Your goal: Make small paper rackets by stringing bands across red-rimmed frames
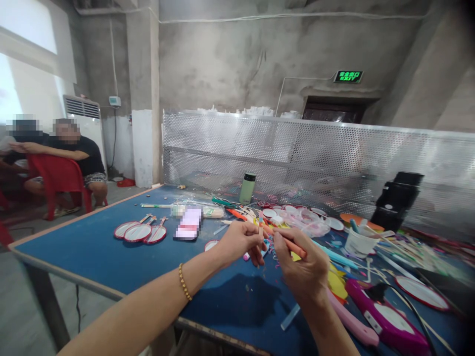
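My left hand (239, 241), with a gold bead bracelet at the wrist, is closed in a pinch on a small thin stick (261, 227). The stick stands upright, pale below and coloured pink and blue near its top. Close by on the right, my right hand (307, 264) is wrapped round an orange pen-like tool (296, 248). Its tip points toward the stick; whether they touch I cannot tell. Beneath both hands lie colourful scraps and yellow pieces (336, 282). A translucent glue stick (290, 317) rests on the blue table (237, 301) below my right hand.
Left on the table are small round red-rimmed fans (137, 233) and a phone (188, 223). Behind stands a green bottle (247, 188). At right are a white cup (359, 244), a purple device (388, 319) and a pink handle (351, 316). People sit far left by a red chair (57, 175).
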Motion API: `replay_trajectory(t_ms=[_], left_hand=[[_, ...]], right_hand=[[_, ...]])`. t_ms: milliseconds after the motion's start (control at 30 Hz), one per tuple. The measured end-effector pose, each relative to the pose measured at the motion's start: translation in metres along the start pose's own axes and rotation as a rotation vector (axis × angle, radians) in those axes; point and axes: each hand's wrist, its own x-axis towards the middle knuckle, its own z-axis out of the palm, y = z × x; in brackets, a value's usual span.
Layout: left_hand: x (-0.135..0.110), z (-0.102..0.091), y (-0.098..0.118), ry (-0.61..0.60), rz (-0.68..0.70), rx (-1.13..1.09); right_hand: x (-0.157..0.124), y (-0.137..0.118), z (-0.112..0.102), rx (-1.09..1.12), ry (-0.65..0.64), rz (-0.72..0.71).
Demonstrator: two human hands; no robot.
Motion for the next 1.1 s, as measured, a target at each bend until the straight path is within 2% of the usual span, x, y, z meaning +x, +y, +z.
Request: replay_trajectory(t_ms=[233, 467, 1100], left_hand=[[0.0011, -0.0011, -0.0019, -0.004, 0.017, -0.032], [0.0001, -0.0005, -0.0004, -0.014, 0.001, 0.008], [0.0007, -0.0012, -0.0004, -0.004, 0.008, -0.022]], right_hand=[[-0.0008, 0.0001, -0.0010, -0.001, -0.036, 0.009], [0.0015, 0.0001, 0.0007, -0.011, -0.002, -0.006], [-0.0001, 0.0001, -0.0001, 0.004, -0.030, -0.001]])
